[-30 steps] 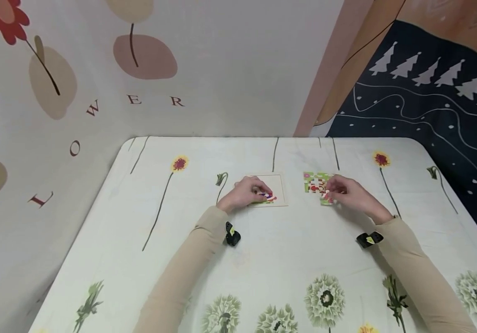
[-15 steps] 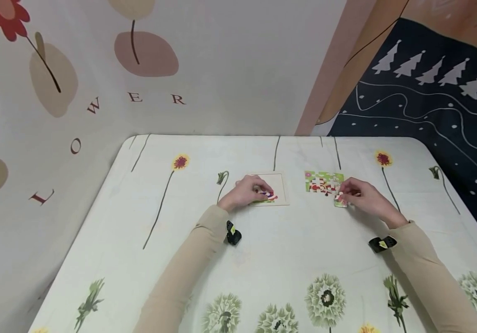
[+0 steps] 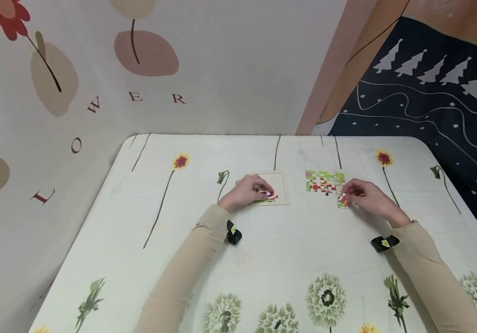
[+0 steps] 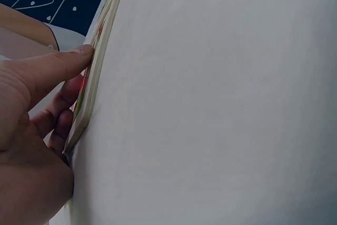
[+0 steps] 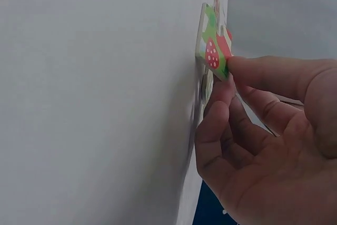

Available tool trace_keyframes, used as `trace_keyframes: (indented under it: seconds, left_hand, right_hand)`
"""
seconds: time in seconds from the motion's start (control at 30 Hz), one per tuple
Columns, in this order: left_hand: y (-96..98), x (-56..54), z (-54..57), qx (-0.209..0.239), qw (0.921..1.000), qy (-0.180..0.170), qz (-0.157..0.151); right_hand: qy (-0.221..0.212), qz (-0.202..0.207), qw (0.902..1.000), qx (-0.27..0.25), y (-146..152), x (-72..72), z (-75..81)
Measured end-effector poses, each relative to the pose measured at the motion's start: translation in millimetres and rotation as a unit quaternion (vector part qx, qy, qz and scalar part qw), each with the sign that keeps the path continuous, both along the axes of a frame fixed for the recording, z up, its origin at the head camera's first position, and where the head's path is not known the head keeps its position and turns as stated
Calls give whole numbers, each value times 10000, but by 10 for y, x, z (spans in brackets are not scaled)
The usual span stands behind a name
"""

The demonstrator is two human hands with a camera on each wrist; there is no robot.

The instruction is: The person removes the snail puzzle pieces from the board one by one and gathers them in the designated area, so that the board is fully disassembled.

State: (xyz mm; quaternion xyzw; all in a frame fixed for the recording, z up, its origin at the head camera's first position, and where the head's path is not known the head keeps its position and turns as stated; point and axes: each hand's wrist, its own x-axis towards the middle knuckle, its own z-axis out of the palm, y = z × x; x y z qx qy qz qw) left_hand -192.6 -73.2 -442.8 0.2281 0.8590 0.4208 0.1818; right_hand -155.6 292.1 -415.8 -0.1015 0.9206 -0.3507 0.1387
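Note:
My left hand [image 3: 247, 190] rests over the left part of a flat, light-bordered puzzle board [image 3: 279, 185]. In the left wrist view its thumb and bent fingers touch the board's [image 4: 100, 67] top, partly covering colourful pieces [image 3: 269, 196] set along the near side. To the right lies a block of joined jigsaw pieces [image 3: 321, 180], green with red and white. At this block's lower right corner my right hand [image 3: 367, 196] pinches a jigsaw piece [image 5: 211, 46], green with a red, white-dotted shape, between thumb and fingers. It stands tilted in the right wrist view.
A white tablecloth [image 3: 288, 249] with printed flowers covers the table. Behind it hangs a pale printed curtain [image 3: 238, 69], with a dark blue cloth [image 3: 425, 106] at the right. Each wrist carries a small black camera [image 3: 234, 233].
My right hand has moved right with the jigsaw piece, from below the block's middle to its lower right corner, uncovering more of the block. The left hand stays in place.

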Motion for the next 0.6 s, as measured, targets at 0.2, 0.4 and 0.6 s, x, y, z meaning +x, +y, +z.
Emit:
trace_keyframes:
  seconds: [0.2, 0.4, 0.6]
  left_hand:
    - [6, -8, -5, -96, 9998, 154, -41]
    - [11, 13, 6, 43, 9999, -103, 68]
    - [1, 29, 4, 106, 9996, -209, 134]
  right_hand:
    - [59, 28, 9999, 154, 11, -18, -8]
    - [5, -61, 9996, 259, 18, -20, 9]
    - [-21, -183, 9996, 191, 29, -25, 19]
